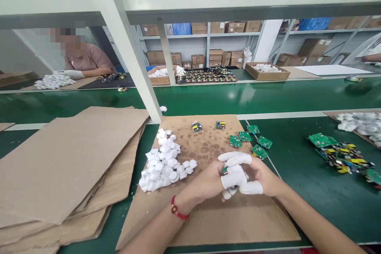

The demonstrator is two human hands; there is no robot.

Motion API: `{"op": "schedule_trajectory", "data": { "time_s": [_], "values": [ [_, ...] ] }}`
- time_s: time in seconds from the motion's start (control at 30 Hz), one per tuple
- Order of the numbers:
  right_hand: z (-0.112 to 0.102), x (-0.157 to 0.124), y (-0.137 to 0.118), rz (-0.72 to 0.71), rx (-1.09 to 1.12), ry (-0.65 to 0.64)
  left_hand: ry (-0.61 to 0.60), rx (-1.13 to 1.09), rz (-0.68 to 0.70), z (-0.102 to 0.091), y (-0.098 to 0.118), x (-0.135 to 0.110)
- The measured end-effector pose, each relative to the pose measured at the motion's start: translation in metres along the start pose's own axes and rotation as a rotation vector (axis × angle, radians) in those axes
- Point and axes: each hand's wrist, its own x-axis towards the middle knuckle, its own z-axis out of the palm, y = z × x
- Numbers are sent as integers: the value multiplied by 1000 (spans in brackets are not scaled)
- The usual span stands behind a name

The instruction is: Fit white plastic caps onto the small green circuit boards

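My left hand point(218, 178) and my right hand point(257, 172) meet over the cardboard sheet, with white finger cots on the fingers. Both are closed around a small green circuit board point(224, 170), of which only bits show between the fingers. A white piece may be in there too, but the white cots make it hard to tell. Left of my hands lies a heap of white plastic pieces point(163, 162). Several circuit boards point(245, 136) lie green side up just beyond my right hand. Two more, a board point(196, 126) and another board point(220, 125), rest with components up.
Stacked cardboard sheets point(68, 162) lie at left, beside a slanting white post point(127, 47). A pile of circuit boards point(342, 152) and more white pieces point(361, 125) are at right. Across the green belt point(208, 97), a person point(89, 59) sits; another is partly visible far right.
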Motion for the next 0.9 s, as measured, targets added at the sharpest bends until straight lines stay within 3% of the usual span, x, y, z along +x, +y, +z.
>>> {"op": "schedule_trajectory", "data": {
  "time_s": [0.3, 0.57, 0.7, 0.9],
  "values": [
    [-4, -3, 2, 13, -144, -46, 76, 167, 249, 1, -1, 1],
    [-7, 2, -11, -21, -373, -119, -45, 64, 210, 2, 1, 2],
    [-8, 1, -8, -33, -362, -89, -29, 56, 231, 2, -2, 2],
    [-8, -1, -7, -35, -299, -103, -113, 75, 105, 1, -6, 1]
  ]
}}
